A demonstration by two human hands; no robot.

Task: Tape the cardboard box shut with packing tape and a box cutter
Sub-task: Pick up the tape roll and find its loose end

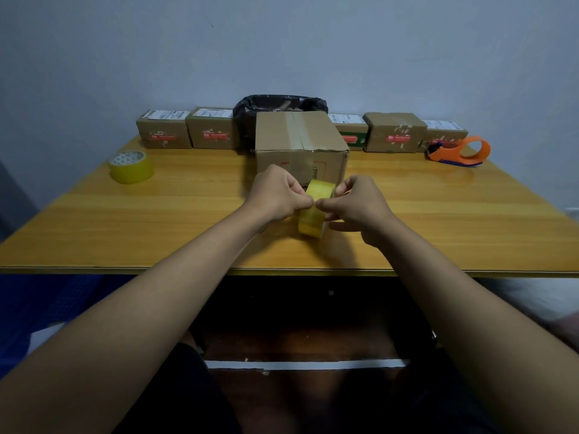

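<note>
Both hands meet over the near-centre of the wooden table (163, 220), working a roll of yellow packing tape (314, 211) held on edge between them. Left hand (277, 195): thumb and forefinger pinched together at the roll's upper rim, apparently picking at the free end of the tape; whether the end is lifted cannot be told. Right hand (354, 208): fingers curled round the right side of the roll, steadying it.

The cardboard box (300, 145) sits just beyond the hands, flaps closed, an older strip of tape running near-to-far along its top seam. That seam lies straight ahead of the fingers, so a strip pulled from the roll would likely run away from the person, along the seam.

A second tape roll (131, 166) lies far left; an orange tape dispenser (459, 151) far right. No box cutter can be identified.
</note>
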